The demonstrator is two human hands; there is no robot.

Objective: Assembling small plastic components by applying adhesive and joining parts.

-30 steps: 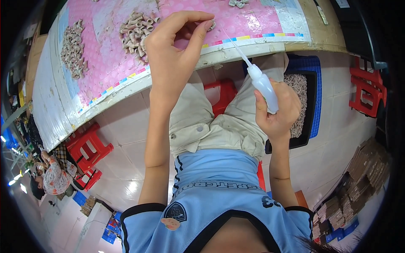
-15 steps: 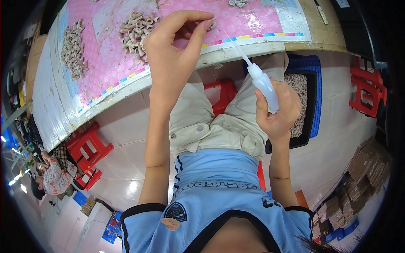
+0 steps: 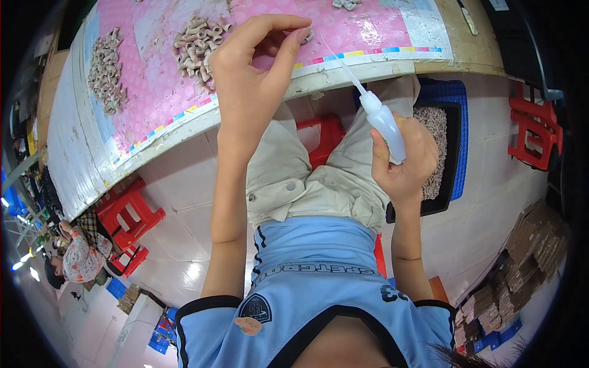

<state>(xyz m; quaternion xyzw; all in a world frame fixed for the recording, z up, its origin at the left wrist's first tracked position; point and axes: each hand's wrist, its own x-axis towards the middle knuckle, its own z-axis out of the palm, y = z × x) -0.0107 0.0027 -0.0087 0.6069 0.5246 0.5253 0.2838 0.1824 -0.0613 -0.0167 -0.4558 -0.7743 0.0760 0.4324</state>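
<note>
Over the pink-covered table point(image 3: 362, 46) my left hand point(image 3: 254, 73) pinches a small greyish piece point(image 3: 307, 35) between thumb and fingertips. The fingers partly hide it, so its exact kind is unclear. My right hand point(image 3: 408, 156) is wrapped round a white squeeze bottle point(image 3: 384, 126) with a long thin nozzle, held above my right thigh. The nozzle tip points up and left, ending a little to the right of the small piece, apart from it. Beside my left wrist lies a heap of small beige tube-shaped pieces point(image 3: 197, 49).
A second heap of small pieces point(image 3: 107, 73) lies farther left, and a small cluster point(image 3: 346, 4) sits at the far edge. Right of my leg stands a black tray point(image 3: 453, 159) of small pieces on a blue crate point(image 3: 460, 135). Red stools point(image 3: 535, 126) stand around; another person point(image 3: 83, 254) sits at left.
</note>
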